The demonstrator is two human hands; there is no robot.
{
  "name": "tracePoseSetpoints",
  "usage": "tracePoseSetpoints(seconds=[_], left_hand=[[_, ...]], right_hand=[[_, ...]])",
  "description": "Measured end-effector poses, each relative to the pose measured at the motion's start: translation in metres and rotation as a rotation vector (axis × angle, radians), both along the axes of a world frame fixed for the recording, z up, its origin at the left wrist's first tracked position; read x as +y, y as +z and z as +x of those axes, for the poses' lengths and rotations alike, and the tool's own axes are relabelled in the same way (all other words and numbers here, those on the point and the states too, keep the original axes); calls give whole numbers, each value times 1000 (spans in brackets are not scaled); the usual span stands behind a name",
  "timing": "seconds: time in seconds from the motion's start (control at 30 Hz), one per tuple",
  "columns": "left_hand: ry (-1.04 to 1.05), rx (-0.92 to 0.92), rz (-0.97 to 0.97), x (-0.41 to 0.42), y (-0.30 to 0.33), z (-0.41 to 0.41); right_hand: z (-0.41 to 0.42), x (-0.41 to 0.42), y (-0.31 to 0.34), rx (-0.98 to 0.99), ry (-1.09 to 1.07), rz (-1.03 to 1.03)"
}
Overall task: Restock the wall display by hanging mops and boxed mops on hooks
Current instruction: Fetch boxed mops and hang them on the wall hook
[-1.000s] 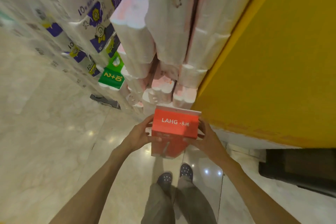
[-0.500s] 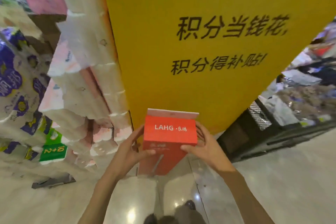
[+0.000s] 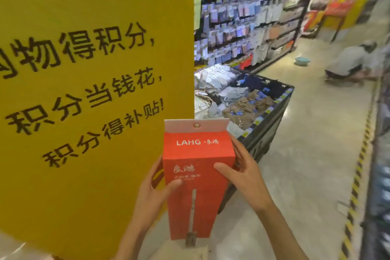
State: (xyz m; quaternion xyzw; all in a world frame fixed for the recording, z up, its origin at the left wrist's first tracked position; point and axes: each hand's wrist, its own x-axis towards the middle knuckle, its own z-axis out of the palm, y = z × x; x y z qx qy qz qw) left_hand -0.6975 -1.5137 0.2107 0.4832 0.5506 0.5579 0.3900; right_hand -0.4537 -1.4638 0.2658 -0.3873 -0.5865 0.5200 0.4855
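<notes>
I carry a tall red mop box [image 3: 197, 175] upright in front of me, marked LAHG, with a white hang tab and a metal eyelet at its top. My left hand [image 3: 153, 191] grips the box's left side, thumb across the front. My right hand [image 3: 242, 172] grips the right side, thumb on the front face and fingers behind. No hooks for mops are visible.
A large yellow pillar [image 3: 88, 91] with black lettering fills the left. Right of it stands a black bin [image 3: 268, 124] full of packaged goods, with shelves of hanging packets [image 3: 242, 17] behind. A person [image 3: 350, 63] crouches on the floor far right, beside a yellow-black floor stripe [image 3: 358, 175].
The view has swung right, from stacked paper rolls past the yellow pillar to the aisle. Both hands keep hold of the red box.
</notes>
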Motion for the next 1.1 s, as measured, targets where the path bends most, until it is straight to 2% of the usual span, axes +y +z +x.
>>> tracePoseSetpoints(seconds=[0.27,0.6,1.1], left_hand=[[-141,-103,36,107,29,191],[-414,-132,63,253,40,377],[-737,-181,66,569,42,614]], right_hand=[[172,60,30,60,-285,84],[350,148,47,-73,-524,118],[558,390,53,-130,-867,60]])
